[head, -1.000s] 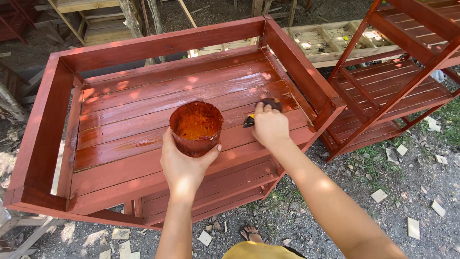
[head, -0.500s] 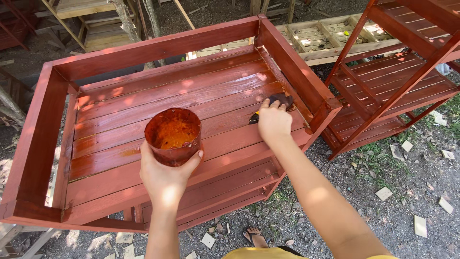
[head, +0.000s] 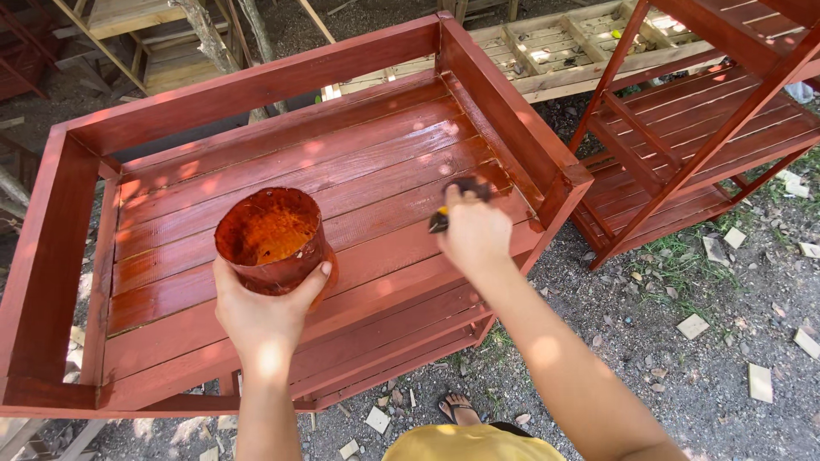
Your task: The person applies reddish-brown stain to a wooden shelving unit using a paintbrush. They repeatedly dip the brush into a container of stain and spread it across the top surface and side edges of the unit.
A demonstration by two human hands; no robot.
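Head view: my left hand [head: 260, 320] grips a stain-coated cup [head: 272, 241] above the rack's [head: 256, 85] front slats, while my right hand [head: 475, 232] clenches a brush [head: 457, 201] against the slats near the right rail. I judge staining under way; reloading calls for bringing brush to cup.

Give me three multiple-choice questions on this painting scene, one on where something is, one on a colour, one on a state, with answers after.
1. Where is the brush?
A. Lying on the ground
B. On the slats near the frame's right wall
C. Inside the cup

2. What colour is the slatted frame?
A. Red-brown
B. Blue
C. White

3. How is the cup held?
A. Upside down
B. Set down on the slats
C. Raised in the left hand, mouth tipped toward the camera

Answers:
1 B: the right hand presses the brush onto the boards by the right wall.
2 A: every board shows a glossy red-brown coat.
3 C: fingers wrap its underside and the stained inside shows.
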